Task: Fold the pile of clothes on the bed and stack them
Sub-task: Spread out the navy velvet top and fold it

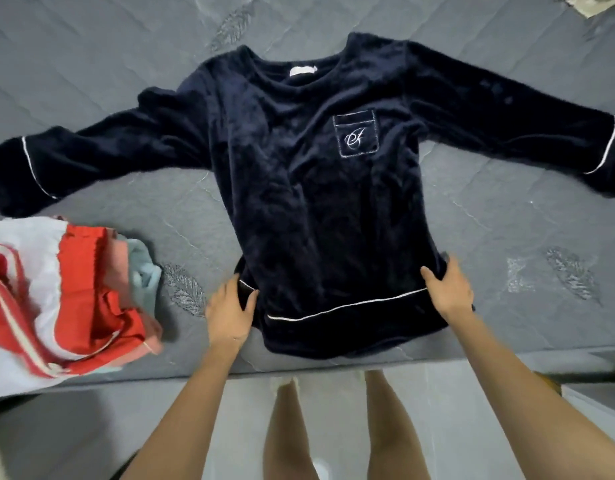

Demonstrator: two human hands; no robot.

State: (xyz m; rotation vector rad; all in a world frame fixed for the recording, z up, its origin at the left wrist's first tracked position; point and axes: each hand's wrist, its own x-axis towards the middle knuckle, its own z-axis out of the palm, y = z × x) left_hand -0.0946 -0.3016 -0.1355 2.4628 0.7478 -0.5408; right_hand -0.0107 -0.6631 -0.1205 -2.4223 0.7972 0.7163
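A navy fleece top (299,174) with white piping and a chest pocket lies face up on the grey bed (91,64), both long sleeves spread out to the sides. My left hand (229,310) grips the hem's left corner. My right hand (448,289) grips the hem's right side, thumb on top of the fabric. The hem lies near the bed's front edge.
A stack of folded red, white, pink and light-blue clothes (67,299) sits at the left near the front edge. A pale garment (590,5) shows at the top right corner. Below the bed edge I see bare legs and a grey floor (74,431).
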